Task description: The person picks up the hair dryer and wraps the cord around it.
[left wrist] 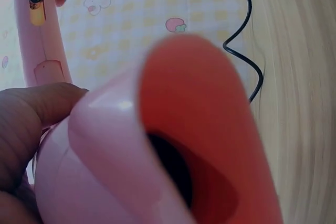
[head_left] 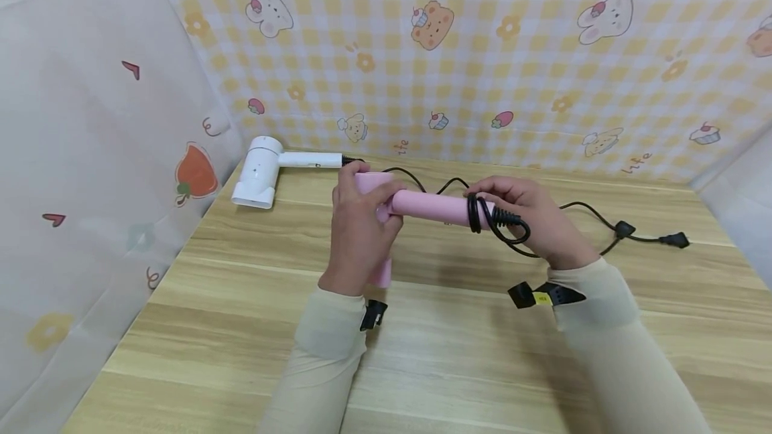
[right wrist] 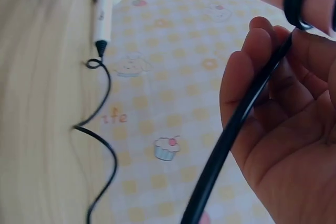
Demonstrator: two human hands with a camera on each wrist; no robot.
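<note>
A pink hair dryer [head_left: 431,206] is held up over the table, its handle pointing right. My left hand [head_left: 360,226] grips it where the head meets the handle, thumb and fingers wrapped around the joint. In the left wrist view the dryer's open nozzle [left wrist: 210,98] fills the foreground. Black cord [head_left: 474,214] is wound around the handle's end and loops below it. My right hand [head_left: 533,220] is at that end, its thumb and curled fingers pinching the black cord [right wrist: 226,135] in the right wrist view.
A white hair dryer [head_left: 258,173] lies at the table's back left, its handle to the right. Its thin black cord [head_left: 416,178] trails behind my hands. A black plug [head_left: 674,240] lies on the wood-grain table [head_left: 446,367] at right. Patterned cloth [head_left: 386,32] hangs behind.
</note>
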